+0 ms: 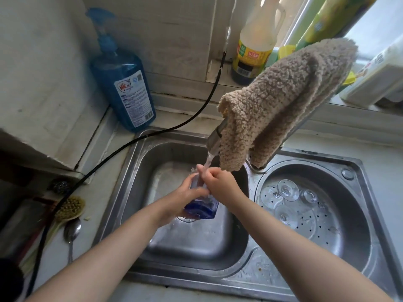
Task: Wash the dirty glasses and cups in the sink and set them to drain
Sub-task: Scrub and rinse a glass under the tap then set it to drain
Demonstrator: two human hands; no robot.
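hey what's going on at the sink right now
A person is rinsing a blue-bottomed glass under the running tap over the left basin. The left hand grips the glass from the side while the right hand works at its rim in the stream. Several clear glasses already lie in the round right basin. A beige cloth hangs over the tap.

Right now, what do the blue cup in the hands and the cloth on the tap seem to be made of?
Blue cup: clear tinted glass or hard plastic, glossy; it lets light through, but the look cannot settle which. Cloth: beige fleecy fabric, probably microfibre, matte; its surface is curly tufts and it drapes softly over the tap.
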